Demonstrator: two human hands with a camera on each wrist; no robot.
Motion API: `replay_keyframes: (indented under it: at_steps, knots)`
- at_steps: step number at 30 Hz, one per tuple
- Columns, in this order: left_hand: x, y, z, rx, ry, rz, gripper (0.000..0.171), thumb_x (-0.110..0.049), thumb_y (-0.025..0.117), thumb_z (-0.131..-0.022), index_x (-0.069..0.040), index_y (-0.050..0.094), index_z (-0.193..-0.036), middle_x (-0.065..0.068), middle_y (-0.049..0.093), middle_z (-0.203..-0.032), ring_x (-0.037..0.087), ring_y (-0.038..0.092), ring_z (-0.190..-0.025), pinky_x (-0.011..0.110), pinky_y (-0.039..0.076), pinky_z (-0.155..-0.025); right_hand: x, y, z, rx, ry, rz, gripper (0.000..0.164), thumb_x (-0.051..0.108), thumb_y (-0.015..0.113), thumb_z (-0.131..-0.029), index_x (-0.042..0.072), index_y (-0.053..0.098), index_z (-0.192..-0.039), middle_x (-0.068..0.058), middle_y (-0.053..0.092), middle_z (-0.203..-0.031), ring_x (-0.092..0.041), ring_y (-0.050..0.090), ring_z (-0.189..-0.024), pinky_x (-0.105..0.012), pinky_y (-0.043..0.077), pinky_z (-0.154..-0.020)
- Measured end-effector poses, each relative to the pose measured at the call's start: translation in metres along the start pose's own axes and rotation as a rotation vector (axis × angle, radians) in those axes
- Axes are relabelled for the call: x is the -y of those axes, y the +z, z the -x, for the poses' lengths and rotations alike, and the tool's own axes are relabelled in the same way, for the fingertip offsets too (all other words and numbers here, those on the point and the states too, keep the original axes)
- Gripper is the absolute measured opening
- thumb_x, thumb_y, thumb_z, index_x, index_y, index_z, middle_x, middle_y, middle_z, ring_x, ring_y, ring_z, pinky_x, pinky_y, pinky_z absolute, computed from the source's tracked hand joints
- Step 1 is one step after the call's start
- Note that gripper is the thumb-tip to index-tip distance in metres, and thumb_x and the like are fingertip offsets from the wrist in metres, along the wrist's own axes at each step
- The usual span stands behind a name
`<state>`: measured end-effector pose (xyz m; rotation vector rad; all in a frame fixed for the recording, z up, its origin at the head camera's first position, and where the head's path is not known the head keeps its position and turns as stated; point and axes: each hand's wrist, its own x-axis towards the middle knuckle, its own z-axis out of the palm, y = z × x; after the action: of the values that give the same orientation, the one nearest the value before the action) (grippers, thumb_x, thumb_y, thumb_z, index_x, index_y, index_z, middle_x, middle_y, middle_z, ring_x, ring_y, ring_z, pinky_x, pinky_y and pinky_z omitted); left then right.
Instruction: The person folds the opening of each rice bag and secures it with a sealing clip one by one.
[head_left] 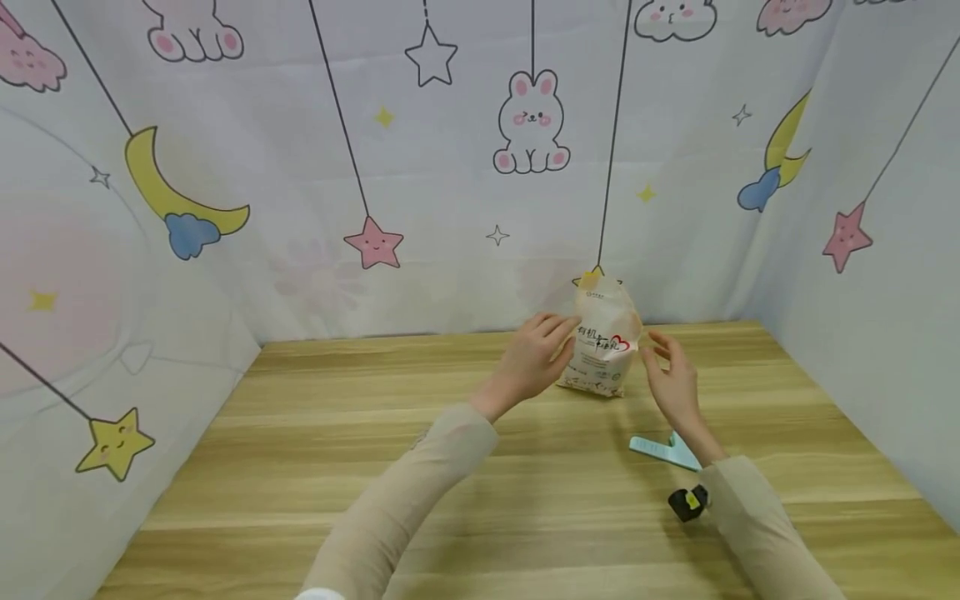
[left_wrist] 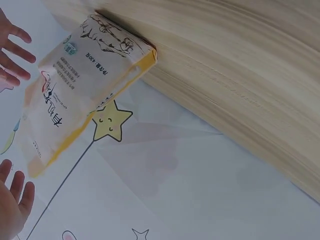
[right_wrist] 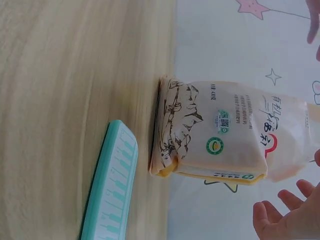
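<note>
A pale cream packet [head_left: 603,342] with dark lettering and a red heart stands upright at the back of the table. On its left side is my left hand [head_left: 534,354], its fingertips reaching the packet's edge in the head view; whether they touch cannot be told. My right hand [head_left: 671,379] is to the right of the packet with loosely bent fingers and a gap between. The left wrist view shows the packet [left_wrist: 75,90] between both hands, held by neither. In the right wrist view, the packet's [right_wrist: 220,130] printed front and yellow-edged side face the camera.
A turquoise plastic piece [head_left: 663,451], perhaps a clip, lies near my right wrist, partly covered by it. Close to the right sleeve is a small black object [head_left: 687,503] with a yellow patch. A printed cloth [head_left: 450,167] hangs behind the wooden table [head_left: 337,467].
</note>
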<state>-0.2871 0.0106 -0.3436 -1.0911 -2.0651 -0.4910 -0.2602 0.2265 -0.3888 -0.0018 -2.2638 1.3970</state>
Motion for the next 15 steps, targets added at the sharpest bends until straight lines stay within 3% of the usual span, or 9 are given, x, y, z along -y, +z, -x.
replay_keyframes:
  at_steps: [6,15]
  knots:
    - [-0.004,0.002,-0.014,0.018,0.021,0.013,0.03,-0.01,0.051,-0.087,-0.002,0.058,-0.115,0.006,0.062,-0.11,0.017,0.055,-0.099,0.024,0.044,-0.088,-0.002,0.001,0.0,-0.009,0.009,-0.032,0.039,0.018,0.047,-0.092,-0.001,0.045,-0.126,-0.021,0.044,-0.132,-0.038,0.044,-0.118,-0.051,0.04,-0.089]
    - [-0.004,0.006,-0.038,0.074,0.033,-0.053,0.032,-0.014,0.048,-0.09,-0.003,0.056,-0.118,0.006,0.061,-0.113,0.017,0.054,-0.102,0.024,0.043,-0.09,0.001,0.004,-0.003,-0.024,0.031,-0.054,0.038,0.018,0.045,-0.092,0.001,0.044,-0.126,-0.018,0.043,-0.134,-0.036,0.043,-0.119,-0.048,0.038,-0.091]
